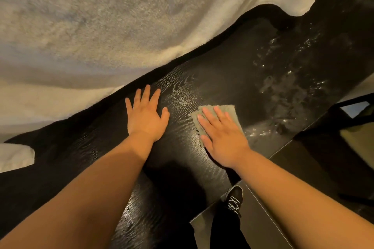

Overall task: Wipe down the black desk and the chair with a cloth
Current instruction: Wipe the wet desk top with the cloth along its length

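Under right hand, cloth half hidden.

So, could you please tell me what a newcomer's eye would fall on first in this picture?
Two bare forearms reach in from below, and the right hand lies flat on a grey-green cloth at the middle of the black desk. The left hand lies spread on the wood beside it. Further right, wet streaks glisten, and a pale textured wall fills the top.
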### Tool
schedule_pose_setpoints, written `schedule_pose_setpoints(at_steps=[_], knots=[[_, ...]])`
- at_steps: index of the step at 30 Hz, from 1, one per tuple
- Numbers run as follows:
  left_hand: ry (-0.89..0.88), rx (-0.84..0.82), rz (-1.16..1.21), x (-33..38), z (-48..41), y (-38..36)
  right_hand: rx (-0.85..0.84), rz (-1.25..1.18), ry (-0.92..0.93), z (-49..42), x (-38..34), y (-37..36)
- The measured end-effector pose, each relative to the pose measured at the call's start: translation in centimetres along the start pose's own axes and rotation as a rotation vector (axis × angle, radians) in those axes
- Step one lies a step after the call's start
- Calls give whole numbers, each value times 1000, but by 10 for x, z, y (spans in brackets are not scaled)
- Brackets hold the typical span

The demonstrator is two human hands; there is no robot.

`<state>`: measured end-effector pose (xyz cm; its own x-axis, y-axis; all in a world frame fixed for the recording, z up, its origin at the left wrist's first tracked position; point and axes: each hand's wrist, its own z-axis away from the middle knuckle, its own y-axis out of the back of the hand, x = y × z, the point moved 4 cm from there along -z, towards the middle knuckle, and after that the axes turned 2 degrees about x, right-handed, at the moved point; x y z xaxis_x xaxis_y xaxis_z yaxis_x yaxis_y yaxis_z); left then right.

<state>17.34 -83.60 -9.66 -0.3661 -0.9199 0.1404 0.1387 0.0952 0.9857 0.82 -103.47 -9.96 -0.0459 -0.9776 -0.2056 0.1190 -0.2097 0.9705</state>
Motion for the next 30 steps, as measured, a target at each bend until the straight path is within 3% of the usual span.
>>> schedule_pose_setpoints(at_steps=[4,7,11,14,21,25,30], knots=[[-12,-25,2,3,2,1,19,66,-182,9,70,16],[-37,-58,23,14,5,3,17,60,-219,7,73,22],[-246,-80,49,74,25,-4,-86,-24,-82,19,20,1],[-287,-102,-29,108,37,-20,-49,-38,0,29,33,-4],[-286,-74,-74,109,37,-25,-43,93,-292,37,129,21],[-279,-85,-81,111,37,-23,-31,34,-303,35,99,20],[-280,-84,-78,111,36,-25,-73,-52,-122,51,28,-1]])
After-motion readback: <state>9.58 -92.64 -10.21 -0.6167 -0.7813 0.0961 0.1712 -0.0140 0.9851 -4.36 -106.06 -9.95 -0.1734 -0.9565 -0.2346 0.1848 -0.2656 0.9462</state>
